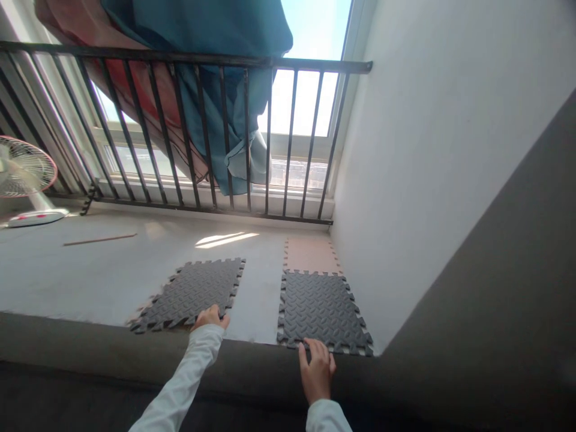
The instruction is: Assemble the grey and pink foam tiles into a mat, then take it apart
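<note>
My left hand is closed on the near right corner of a dark grey interlocking foam mat, which lies at a slant on the ledge over a pinkish mat's edge. Another dark grey foam mat lies flat beside the right wall, and my right hand is at its near edge, fingers apart. Behind that mat, a pink foam mat sits in the corner and meets its far edge. A strip of bare ledge separates the two dark mats.
A black metal railing runs along the window, with blue and red curtains behind it. A fan stands at the far left. A thin stick lies on the ledge. The white wall bounds the right.
</note>
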Motion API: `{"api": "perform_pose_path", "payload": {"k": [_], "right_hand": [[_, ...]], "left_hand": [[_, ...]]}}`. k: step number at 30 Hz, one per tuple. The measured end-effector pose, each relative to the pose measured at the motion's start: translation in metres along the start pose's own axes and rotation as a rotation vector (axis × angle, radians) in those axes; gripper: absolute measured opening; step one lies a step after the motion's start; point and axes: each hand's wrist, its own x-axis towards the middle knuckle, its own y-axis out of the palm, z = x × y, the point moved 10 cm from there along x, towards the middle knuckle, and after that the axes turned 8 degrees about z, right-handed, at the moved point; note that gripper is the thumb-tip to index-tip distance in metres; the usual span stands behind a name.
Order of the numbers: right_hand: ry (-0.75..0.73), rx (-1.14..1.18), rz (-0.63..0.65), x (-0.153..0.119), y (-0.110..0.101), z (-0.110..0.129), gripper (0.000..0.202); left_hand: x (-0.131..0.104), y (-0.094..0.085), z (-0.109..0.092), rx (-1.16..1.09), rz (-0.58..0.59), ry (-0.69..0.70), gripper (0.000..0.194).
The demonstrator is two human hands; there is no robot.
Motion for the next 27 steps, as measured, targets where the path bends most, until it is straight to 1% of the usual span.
{"api": "perform_pose_path", "payload": {"k": [1,3,6,8,11,14,19,21,27], "right_hand": [[-0.001,0.019,-0.011,0.000,0.000,-0.001,0.033],[-0.003,0.049,-0.039,0.000,0.000,-0.003,0.032],[0.004,0.072,-0.066,-0.001,-0.001,-0.005,0.030],[0.010,0.075,-0.068,-0.002,-0.002,-0.006,0.029],[0.011,0.079,-0.062,-0.004,-0.002,-0.006,0.027],[0.013,0.078,-0.070,-0.005,-0.003,-0.006,0.026],[0.012,0.070,-0.075,-0.004,-0.002,-0.007,0.026],[0.008,0.078,-0.065,-0.003,0.001,-0.008,0.026],[0.011,0.120,-0.017,0.000,0.009,-0.010,0.027]], "left_hand": [[-0.007,-0.001,-0.013,-0.013,-0.007,0.030,0.022],[-0.024,0.004,-0.043,-0.030,0.003,0.099,0.019],[-0.048,0.023,-0.084,-0.030,0.063,0.171,0.019],[-0.060,0.040,-0.106,-0.010,0.115,0.206,0.019],[-0.069,0.060,-0.127,0.007,0.170,0.262,0.020],[-0.068,0.067,-0.135,0.015,0.186,0.285,0.021],[-0.059,0.065,-0.140,0.049,0.192,0.318,0.024],[-0.055,0.067,-0.140,0.063,0.192,0.325,0.025],[-0.050,0.087,-0.145,0.157,0.266,0.381,0.033]]}}
